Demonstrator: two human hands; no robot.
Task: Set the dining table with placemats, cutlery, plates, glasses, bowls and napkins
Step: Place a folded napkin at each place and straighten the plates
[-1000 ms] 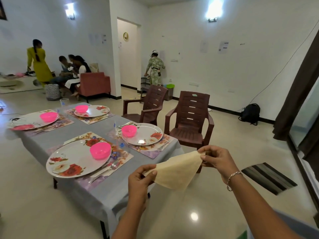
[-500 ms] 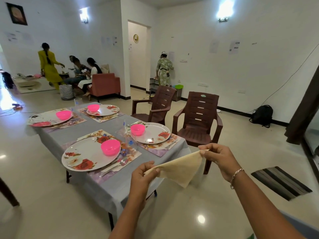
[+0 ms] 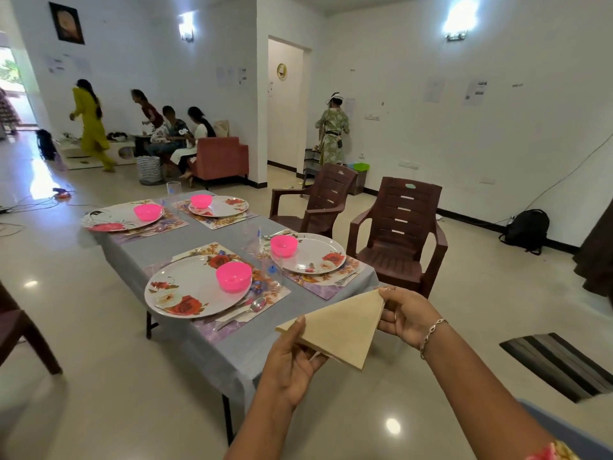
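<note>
Head view. A beige cloth napkin [image 3: 341, 330], folded to a triangle, is held in the air just off the near corner of the long table draped in grey cloth [image 3: 229, 353], touching nothing but the two hands. The left hand [image 3: 292, 363] pinches the napkin's lower-left corner, thumb on top and fingers curled beneath. The right hand [image 3: 406, 315] pinches the upper-right apex between thumb and fingertips. The third corner hangs free, pointing down. The napkin's long edge thus runs from lower left to upper right. The settings lie forward and to the left of the hands. Nearest is a white floral round plate [image 3: 185, 287] carrying a bright pink plastic bowl [image 3: 233, 276] on a floral rectangular placemat [image 3: 268, 295], with a steel spoon [image 3: 253, 307] beside the plate. A second floral plate [image 3: 316, 260] sits further right, near a brown plastic armchair [image 3: 398, 237]. The left hand is nearer the closest setting, the right hand nearer the second. No beige napkin can be made out at any setting, so laying napkins is judged the step in hand, probably by a reach forward and leftward.
</note>
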